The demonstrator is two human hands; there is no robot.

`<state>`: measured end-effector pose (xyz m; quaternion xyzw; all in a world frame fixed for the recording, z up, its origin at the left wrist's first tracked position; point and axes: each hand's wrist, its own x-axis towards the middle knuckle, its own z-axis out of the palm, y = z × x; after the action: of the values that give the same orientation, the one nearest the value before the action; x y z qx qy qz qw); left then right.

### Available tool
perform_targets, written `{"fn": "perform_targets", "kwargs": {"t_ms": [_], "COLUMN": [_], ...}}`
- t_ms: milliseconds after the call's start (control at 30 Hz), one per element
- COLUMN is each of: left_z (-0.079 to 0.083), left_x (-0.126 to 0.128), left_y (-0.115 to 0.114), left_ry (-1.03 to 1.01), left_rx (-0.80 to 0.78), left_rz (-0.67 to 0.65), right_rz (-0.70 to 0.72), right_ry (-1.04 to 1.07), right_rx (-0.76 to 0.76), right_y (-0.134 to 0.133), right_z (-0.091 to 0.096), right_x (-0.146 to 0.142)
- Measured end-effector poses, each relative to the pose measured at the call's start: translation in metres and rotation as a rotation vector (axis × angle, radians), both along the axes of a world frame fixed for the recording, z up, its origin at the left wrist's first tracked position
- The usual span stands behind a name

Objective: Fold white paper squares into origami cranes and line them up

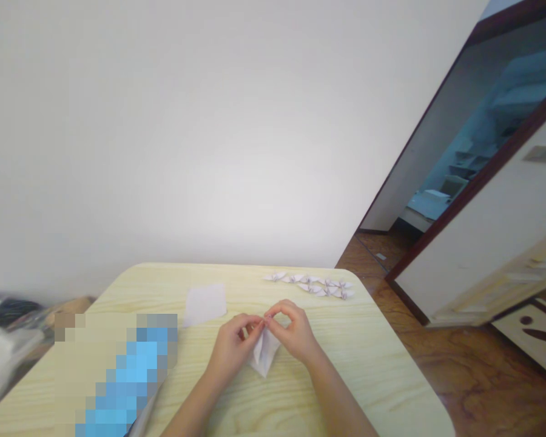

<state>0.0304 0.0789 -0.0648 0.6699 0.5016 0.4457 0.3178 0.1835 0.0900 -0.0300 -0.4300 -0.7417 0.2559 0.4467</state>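
Both my hands meet over a partly folded white paper (pixel 264 355) on the light wooden table (pixel 373 364). My left hand (pixel 233 347) pinches the paper's top edge from the left. My right hand (pixel 292 332) pinches the same top point from the right, fingers curled. The folded paper hangs down between them to a point. A flat white paper sheet (pixel 204 303) lies on the table just beyond my left hand.
A row of several small folded paper cranes (pixel 313 284) lies along the table's far right edge. A blurred blue patch (pixel 127 376) covers the table's left front. A white wall stands behind; an open door (pixel 486 243) and wooden floor are at right.
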Motion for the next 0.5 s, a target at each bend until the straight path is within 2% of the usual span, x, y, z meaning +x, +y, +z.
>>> {"fn": "perform_targets", "kwargs": {"t_ms": [267,500], "left_z": [-0.0009,0.0019], "left_x": [-0.0001,-0.0008], "left_y": [0.0014,0.0001], "left_ry": [0.057,0.106], "left_rx": [0.121,0.127], "left_rz": [-0.005,-0.001], "right_rz": [0.012,0.027], "right_ry": [-0.020,-0.018], "right_rx": [0.004,-0.019], "right_y": [0.0000,-0.0001], "right_z": [-0.0017,-0.0027], "right_x": [0.0005,0.0000]}}
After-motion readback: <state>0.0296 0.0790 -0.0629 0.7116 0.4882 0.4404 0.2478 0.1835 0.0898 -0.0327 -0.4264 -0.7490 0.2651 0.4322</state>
